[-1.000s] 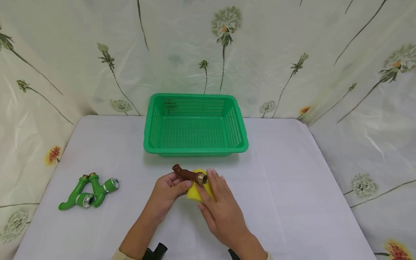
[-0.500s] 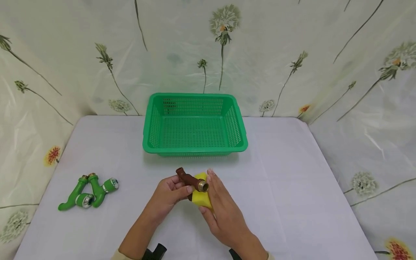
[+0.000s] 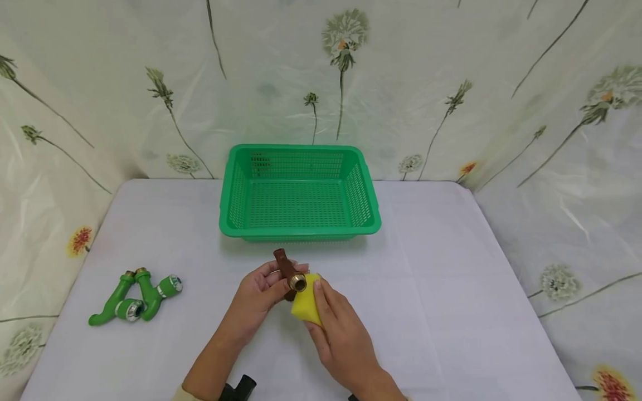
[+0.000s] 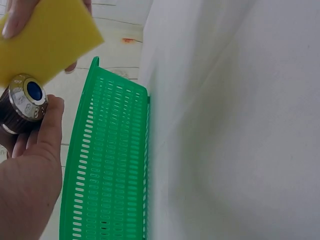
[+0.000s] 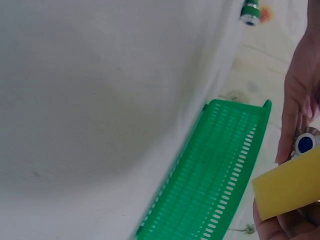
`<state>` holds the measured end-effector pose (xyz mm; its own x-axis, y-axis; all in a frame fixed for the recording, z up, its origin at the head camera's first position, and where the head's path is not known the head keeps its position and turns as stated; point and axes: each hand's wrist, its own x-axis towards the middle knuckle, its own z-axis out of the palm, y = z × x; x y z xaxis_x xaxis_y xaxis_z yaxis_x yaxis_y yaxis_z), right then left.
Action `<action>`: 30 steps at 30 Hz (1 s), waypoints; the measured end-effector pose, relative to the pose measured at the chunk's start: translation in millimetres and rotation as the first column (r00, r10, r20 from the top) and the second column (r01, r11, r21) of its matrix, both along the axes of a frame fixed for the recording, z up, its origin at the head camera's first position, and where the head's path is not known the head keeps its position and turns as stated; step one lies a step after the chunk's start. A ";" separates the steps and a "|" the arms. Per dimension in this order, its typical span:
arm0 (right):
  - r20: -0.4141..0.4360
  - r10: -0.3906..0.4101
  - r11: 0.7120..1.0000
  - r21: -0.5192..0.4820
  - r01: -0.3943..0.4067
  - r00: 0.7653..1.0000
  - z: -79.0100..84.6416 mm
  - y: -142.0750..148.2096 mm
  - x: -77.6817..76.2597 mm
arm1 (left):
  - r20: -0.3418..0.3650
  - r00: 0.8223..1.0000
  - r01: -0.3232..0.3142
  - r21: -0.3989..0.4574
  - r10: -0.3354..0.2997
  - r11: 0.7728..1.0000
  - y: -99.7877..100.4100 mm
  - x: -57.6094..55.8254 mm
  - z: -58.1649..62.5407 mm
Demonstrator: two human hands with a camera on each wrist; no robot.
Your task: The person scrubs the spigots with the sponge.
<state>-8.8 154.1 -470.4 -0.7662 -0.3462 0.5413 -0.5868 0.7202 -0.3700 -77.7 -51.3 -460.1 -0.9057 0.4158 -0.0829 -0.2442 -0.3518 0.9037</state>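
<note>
My left hand (image 3: 251, 303) grips a brown tap (image 3: 286, 268), its threaded brass end turned toward me. In the left wrist view the tap's silver knob (image 4: 27, 100) with a blue centre shows above the left palm. A folded yellow sponge (image 3: 307, 303) is pinched between the thumb and fingers of my right hand (image 3: 343, 337), against the right side of the tap. From the right wrist view, the sponge (image 5: 290, 186) covers part of the knob (image 5: 305, 144). Some fingers of both hands are hidden behind the tap and sponge.
A green plastic basket (image 3: 301, 231) stands beyond the hands at the table's back edge. Two green taps, one on the left (image 3: 112, 303) and one beside it (image 3: 152, 295), lie on the white-covered table (image 3: 451, 289). Flowered sheeting (image 3: 281, 83) hangs around the table.
The tap has turned so its threaded end points more toward me and sits further left. My right hand has shifted its fingers and now pinches the sponge, which was under flatter fingers before.
</note>
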 end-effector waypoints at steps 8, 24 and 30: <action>0.009 -0.025 0.995 -0.096 0.026 1.000 1.6 6.1 -5.5 | 0.013 1.000 -0.022 0.034 0.021 0.999 1.2 -1.4 0.9; -0.008 -0.012 0.982 -0.187 0.010 1.000 23.8 -13.8 -20.2 | -0.151 0.988 -0.031 -0.296 -0.014 0.955 7.2 5.0 -0.3; 0.088 -0.037 0.989 -0.141 0.049 0.995 14.3 -6.7 -12.8 | -0.139 0.990 -0.060 -0.274 0.022 0.960 8.2 3.6 -1.6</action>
